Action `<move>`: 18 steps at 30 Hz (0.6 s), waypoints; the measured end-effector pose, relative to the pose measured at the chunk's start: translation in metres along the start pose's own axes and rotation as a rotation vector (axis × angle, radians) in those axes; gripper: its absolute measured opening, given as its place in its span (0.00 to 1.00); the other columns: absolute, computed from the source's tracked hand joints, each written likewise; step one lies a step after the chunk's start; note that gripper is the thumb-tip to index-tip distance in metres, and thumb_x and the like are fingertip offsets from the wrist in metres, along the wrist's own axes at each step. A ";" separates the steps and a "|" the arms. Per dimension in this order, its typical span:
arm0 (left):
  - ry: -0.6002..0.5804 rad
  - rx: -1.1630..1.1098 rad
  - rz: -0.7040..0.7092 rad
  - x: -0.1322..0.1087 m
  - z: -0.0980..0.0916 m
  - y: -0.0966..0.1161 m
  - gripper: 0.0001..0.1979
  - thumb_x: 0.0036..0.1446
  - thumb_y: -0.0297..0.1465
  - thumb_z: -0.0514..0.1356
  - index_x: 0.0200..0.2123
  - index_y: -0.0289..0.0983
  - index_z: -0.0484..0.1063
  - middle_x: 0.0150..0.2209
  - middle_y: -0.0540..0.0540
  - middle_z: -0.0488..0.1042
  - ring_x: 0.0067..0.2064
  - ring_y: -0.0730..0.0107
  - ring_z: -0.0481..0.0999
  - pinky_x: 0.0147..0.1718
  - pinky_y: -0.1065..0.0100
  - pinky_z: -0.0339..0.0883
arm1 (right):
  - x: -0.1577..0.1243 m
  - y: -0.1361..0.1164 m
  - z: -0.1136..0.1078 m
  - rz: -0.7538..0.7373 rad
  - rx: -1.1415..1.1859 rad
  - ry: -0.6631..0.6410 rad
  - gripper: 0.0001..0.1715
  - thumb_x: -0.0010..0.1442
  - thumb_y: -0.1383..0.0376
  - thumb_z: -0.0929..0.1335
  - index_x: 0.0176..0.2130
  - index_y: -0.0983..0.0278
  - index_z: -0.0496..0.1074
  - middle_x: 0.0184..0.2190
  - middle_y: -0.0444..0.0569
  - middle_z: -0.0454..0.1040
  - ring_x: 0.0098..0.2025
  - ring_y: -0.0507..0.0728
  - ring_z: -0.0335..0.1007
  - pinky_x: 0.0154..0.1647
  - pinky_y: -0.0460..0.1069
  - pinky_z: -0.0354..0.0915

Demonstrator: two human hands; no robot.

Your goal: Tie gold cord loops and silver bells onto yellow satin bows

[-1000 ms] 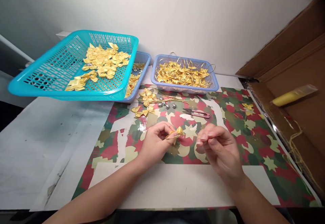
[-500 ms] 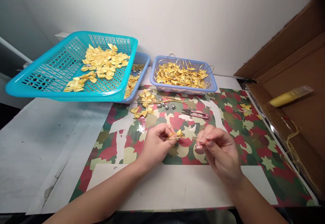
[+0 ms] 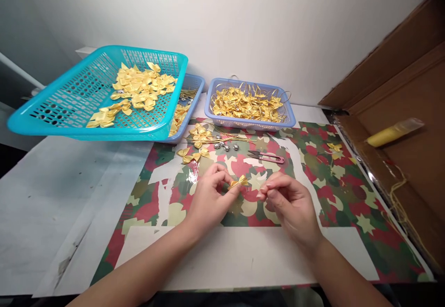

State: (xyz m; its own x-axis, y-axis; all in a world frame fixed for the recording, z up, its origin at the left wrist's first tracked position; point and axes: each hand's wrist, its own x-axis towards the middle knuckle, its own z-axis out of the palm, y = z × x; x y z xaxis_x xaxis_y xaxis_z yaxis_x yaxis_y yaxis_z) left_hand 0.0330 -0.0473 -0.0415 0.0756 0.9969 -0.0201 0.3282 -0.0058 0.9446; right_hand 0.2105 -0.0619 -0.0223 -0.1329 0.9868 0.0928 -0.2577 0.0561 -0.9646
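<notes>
My left hand (image 3: 214, 195) pinches a small yellow ribbon bow (image 3: 242, 181) between thumb and fingers, with a thin gold cord lying across it. To its right, my right hand (image 3: 290, 200) is closed in a pinch; anything between its fingertips is too fine to make out. Just beyond the hands lie pink-handled thread snips (image 3: 267, 157), several silver jingle bells (image 3: 226, 148) and gold cords (image 3: 236, 138). Loose yellow bows (image 3: 200, 135) rest left of the bells.
A turquoise basket (image 3: 175, 112) of yellow bows sits at the left, overlapping a blue basket (image 3: 196, 98). Another blue basket (image 3: 250, 124) holds corded bows. Along the right stands a cardboard wall (image 3: 399, 79) with a yellow tube (image 3: 392, 133). A patterned sheet (image 3: 347, 205) covers the table.
My right hand has moved a little left, nearer to my left hand. My left hand still holds the bow, which has turned slightly and shows the cord across its middle.
</notes>
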 end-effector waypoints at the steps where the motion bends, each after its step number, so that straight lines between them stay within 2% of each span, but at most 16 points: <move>1: 0.008 0.060 -0.002 0.000 -0.001 0.000 0.12 0.54 0.33 0.60 0.22 0.37 0.64 0.29 0.50 0.66 0.26 0.74 0.62 0.24 0.72 0.57 | 0.001 0.000 0.001 0.033 -0.025 0.019 0.01 0.58 0.64 0.72 0.33 0.58 0.78 0.29 0.43 0.73 0.31 0.50 0.75 0.31 0.45 0.75; 5: -0.063 0.078 -0.065 0.001 -0.004 0.002 0.07 0.54 0.33 0.60 0.28 0.38 0.64 0.21 0.54 0.62 0.23 0.74 0.61 0.21 0.73 0.53 | 0.003 0.000 0.005 0.153 -0.082 0.078 0.04 0.54 0.63 0.75 0.31 0.60 0.78 0.29 0.45 0.74 0.29 0.51 0.74 0.26 0.44 0.74; 8: -0.121 0.036 -0.063 0.001 -0.004 0.004 0.04 0.55 0.32 0.58 0.31 0.39 0.65 0.22 0.54 0.64 0.22 0.75 0.62 0.20 0.74 0.54 | 0.005 -0.002 0.003 0.104 -0.013 0.084 0.03 0.52 0.63 0.75 0.29 0.59 0.79 0.29 0.44 0.73 0.29 0.51 0.74 0.28 0.45 0.75; 13: -0.175 0.098 0.009 0.001 -0.005 0.006 0.07 0.56 0.30 0.56 0.26 0.37 0.66 0.21 0.55 0.59 0.20 0.77 0.58 0.19 0.74 0.51 | 0.003 -0.002 0.001 0.048 0.007 -0.009 0.02 0.54 0.65 0.75 0.31 0.56 0.80 0.29 0.44 0.76 0.31 0.51 0.74 0.32 0.47 0.75; 15: -0.201 0.099 0.002 0.002 -0.006 0.007 0.08 0.56 0.29 0.56 0.25 0.37 0.68 0.21 0.54 0.62 0.22 0.76 0.60 0.20 0.75 0.53 | 0.002 0.000 0.002 0.041 0.002 -0.047 0.03 0.55 0.66 0.74 0.32 0.56 0.80 0.29 0.45 0.77 0.33 0.52 0.75 0.34 0.47 0.75; 18: -0.271 0.024 -0.107 0.002 -0.007 0.006 0.08 0.56 0.32 0.58 0.27 0.36 0.73 0.22 0.51 0.70 0.24 0.74 0.67 0.21 0.74 0.58 | 0.000 0.001 0.004 0.051 0.013 -0.061 0.04 0.56 0.66 0.73 0.33 0.56 0.80 0.28 0.44 0.77 0.29 0.51 0.75 0.31 0.47 0.75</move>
State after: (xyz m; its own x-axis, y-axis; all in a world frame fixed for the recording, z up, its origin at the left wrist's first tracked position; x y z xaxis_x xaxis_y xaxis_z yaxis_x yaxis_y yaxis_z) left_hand 0.0283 -0.0451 -0.0334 0.2870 0.9348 -0.2093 0.3698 0.0934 0.9244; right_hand 0.2064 -0.0628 -0.0223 -0.2039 0.9772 0.0587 -0.2614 0.0035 -0.9652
